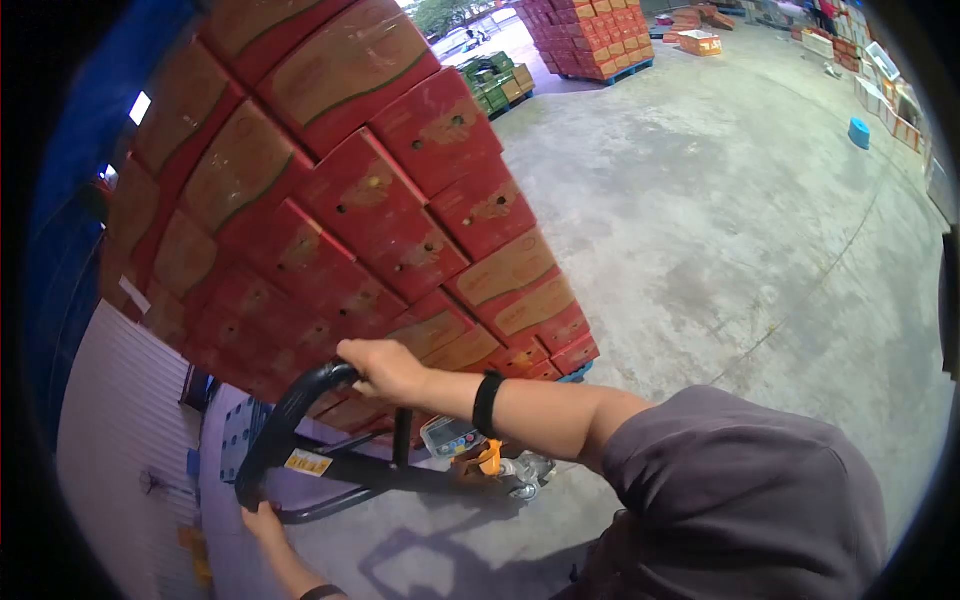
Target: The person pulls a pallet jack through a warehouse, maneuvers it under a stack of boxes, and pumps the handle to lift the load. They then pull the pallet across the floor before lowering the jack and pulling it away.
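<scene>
My right hand (386,371) is wrapped round the upper end of the black loop handle (268,440) of a pallet jack. My left hand (264,523) grips the lower corner of the same handle, its fingers partly hidden behind the bar. A yellow label (308,462) is stuck on the handle's frame. Near the jack's base are a display panel with buttons (452,437) and an orange part (490,458). Just beyond the handle rises a tall stack of red and brown cartons (350,220), several layers high.
Another carton stack (590,38) stands on a blue pallet at the back, beside green crates (492,82). A blue roll-shaped object (859,133) sits on the concrete floor (690,220). Boxes (890,110) line the right side. A white corrugated wall (120,430) is at the left.
</scene>
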The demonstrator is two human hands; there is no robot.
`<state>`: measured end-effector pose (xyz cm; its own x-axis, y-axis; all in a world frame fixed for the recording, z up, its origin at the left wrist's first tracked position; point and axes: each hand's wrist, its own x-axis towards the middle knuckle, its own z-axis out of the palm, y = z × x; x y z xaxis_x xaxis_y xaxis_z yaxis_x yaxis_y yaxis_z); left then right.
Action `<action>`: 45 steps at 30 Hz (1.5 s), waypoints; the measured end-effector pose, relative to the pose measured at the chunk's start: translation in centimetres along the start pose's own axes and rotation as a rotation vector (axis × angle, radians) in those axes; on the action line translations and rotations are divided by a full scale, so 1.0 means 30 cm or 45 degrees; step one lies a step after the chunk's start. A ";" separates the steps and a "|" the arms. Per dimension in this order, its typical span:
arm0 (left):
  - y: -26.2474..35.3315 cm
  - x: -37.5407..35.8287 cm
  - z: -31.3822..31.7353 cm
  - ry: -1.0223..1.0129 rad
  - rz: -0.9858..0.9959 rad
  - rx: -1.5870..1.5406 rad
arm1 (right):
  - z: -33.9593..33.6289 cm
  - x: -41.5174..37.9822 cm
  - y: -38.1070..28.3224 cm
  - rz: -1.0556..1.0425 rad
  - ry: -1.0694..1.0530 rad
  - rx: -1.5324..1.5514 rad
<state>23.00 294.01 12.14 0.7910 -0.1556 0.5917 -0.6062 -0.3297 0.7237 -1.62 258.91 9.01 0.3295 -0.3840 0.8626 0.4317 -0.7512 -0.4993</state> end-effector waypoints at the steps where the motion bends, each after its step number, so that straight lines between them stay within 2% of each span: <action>1: -0.018 0.014 -0.002 0.012 0.033 0.022 | 0.008 -0.001 -0.002 -0.022 0.025 -0.001; 2: 0.005 -0.004 0.010 -0.017 0.141 -0.020 | 0.002 0.004 0.002 0.013 -0.035 -0.008; 3: 0.083 -0.036 0.025 0.016 -0.027 0.010 | 0.010 0.004 0.003 0.017 -0.041 -0.030; 5: 0.062 -0.029 0.046 -0.029 0.052 -0.098 | 0.009 -0.020 -0.014 0.006 0.012 -0.091; 9: 0.067 -0.051 0.022 -0.108 0.070 -0.065 | 0.013 -0.063 -0.052 0.045 0.085 -0.150; 12: 0.070 -0.075 0.026 -0.085 0.127 -0.184 | -0.004 -0.090 -0.105 -0.007 0.193 -0.199; 17: 0.061 -0.110 -0.007 -0.175 0.138 -0.174 | -0.012 -0.121 -0.142 0.214 0.123 -0.157; 19: 0.088 -0.125 0.000 -0.179 0.178 -0.235 | -0.008 -0.119 -0.141 0.235 0.140 -0.149; 22: 0.149 -0.191 -0.017 -0.136 0.090 -0.226 | -0.032 -0.144 -0.179 0.202 0.129 -0.176; 27: 0.137 -0.236 -0.053 -0.144 0.118 -0.213 | -0.024 -0.207 -0.192 0.190 0.150 -0.143; 28: 0.118 -0.232 -0.062 -0.159 0.127 -0.206 | -0.023 -0.216 -0.210 0.201 0.120 -0.042; 36: 0.056 -0.260 -0.127 -0.223 0.259 -0.390 | 0.010 -0.342 -0.338 0.172 0.263 -0.188; 41: 0.042 -0.315 -0.201 -0.341 0.202 -0.483 | 0.035 -0.420 -0.458 0.189 0.314 -0.062; 43: 0.017 -0.314 -0.223 -0.374 0.215 -0.533 | 0.046 -0.461 -0.491 0.250 0.330 -0.245; 45: -0.023 -0.315 -0.243 -0.397 0.287 -0.528 | 0.046 -0.493 -0.534 0.222 0.328 -0.260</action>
<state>15.33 302.48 8.64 0.5872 -0.4682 0.6603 -0.6948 0.1269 0.7079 -12.25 277.38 4.13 0.1502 -0.6187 0.7711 0.2027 -0.7441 -0.6365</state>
